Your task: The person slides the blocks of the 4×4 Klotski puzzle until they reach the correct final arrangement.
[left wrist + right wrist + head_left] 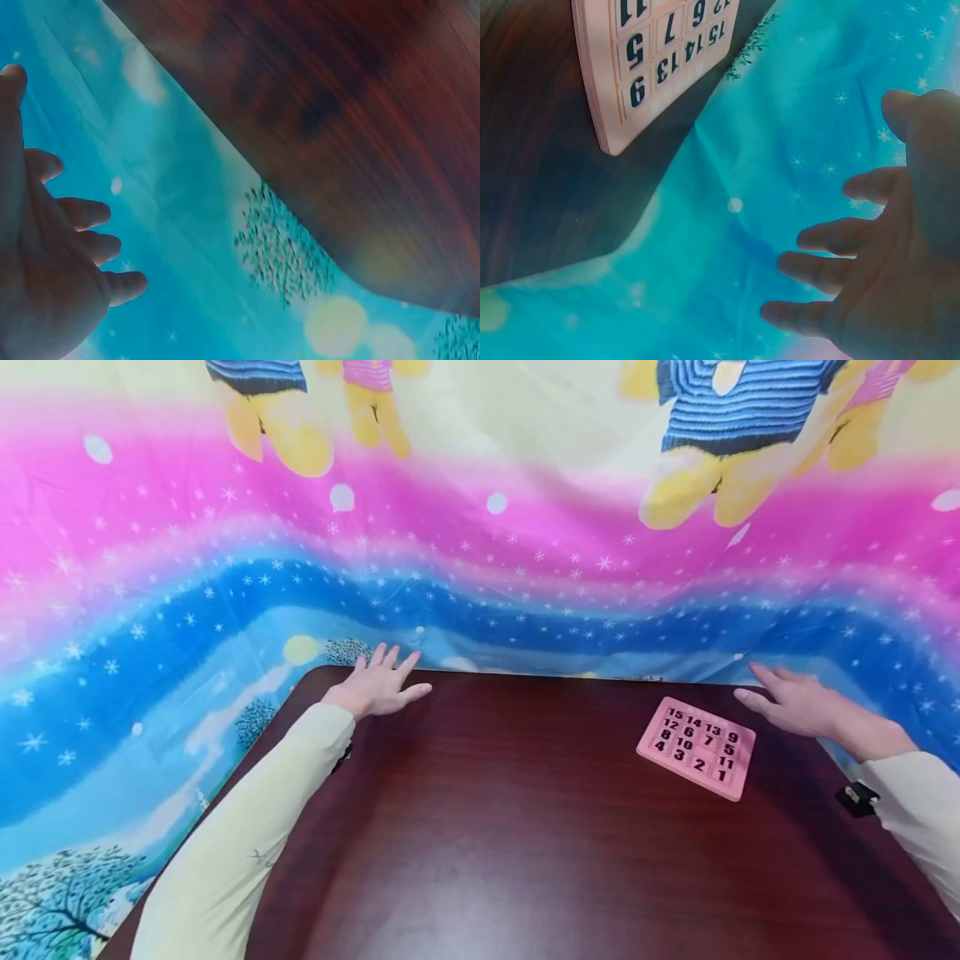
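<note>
Loosely spread left grip [377, 685], likewise right grip [801, 703]

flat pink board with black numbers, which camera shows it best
The head view: the whole flat pink board with black numbers lies uncovered and readable. The right wrist view shows only part, upside down, cut by the picture's top edge; the left wrist view shows none.

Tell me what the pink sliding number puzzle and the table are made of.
The pink sliding number puzzle looks like satiny plastic, judging by its evenly rounded corners. The table seems polished wood or wood-look laminate: streaky grain, soft shine.
</note>
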`<state>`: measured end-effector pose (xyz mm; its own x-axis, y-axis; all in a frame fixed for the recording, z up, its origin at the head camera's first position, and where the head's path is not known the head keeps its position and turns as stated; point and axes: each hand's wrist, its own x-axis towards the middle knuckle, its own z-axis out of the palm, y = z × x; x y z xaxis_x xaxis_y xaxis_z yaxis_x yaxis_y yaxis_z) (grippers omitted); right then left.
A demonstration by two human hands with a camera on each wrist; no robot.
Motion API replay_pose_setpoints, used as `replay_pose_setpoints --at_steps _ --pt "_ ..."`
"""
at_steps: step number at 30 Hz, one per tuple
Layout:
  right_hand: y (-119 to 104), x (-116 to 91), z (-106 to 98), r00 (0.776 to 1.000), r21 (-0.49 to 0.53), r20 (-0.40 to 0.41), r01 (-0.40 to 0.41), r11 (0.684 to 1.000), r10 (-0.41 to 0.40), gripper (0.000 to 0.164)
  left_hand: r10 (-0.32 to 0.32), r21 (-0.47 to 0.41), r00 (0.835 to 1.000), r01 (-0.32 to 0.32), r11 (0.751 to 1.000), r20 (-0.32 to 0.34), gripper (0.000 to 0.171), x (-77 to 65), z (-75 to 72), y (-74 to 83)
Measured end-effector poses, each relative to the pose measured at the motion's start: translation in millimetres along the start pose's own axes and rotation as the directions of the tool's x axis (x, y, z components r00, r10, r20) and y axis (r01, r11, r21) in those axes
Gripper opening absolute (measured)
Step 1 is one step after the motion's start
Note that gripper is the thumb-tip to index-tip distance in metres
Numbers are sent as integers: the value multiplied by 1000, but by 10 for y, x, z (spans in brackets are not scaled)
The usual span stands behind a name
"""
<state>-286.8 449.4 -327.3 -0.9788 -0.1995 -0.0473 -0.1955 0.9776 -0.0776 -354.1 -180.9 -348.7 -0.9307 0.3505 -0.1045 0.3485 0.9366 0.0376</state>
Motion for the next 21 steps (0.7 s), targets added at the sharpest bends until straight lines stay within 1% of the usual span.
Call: replay_pose_setpoints --at_steps 3,6,9,12,15,17,21 --pt "-1 17 83 999 36 -23 50 998 -49 80 32 -11 999 -32 999 -22 80 36 57 101" --pt "1 9 174 997 80 -24 76 994 -75 81 58 -32 997 -60 998 -49 79 63 98 209" --pt "15 -5 276 996 85 -10 88 993 -87 83 86 -53 994 -90 995 -69 77 98 141 310" --pt "28 -12 389 995 59 -8 102 993 -102 83 114 -47 989 -118 992 -91 77 133 196 397" --pt "41 -13 487 994 46 -17 108 993 -108 82 138 -52 983 -146 988 -124 77 176 240 484" --pt "53 -21 546 995 60 -24 100 993 -98 82 154 -62 978 -164 984 -142 77 211 271 547" --pt "96 -35 666 996 78 -43 83 993 -80 78 169 -105 972 -187 977 -162 75 288 344 701"
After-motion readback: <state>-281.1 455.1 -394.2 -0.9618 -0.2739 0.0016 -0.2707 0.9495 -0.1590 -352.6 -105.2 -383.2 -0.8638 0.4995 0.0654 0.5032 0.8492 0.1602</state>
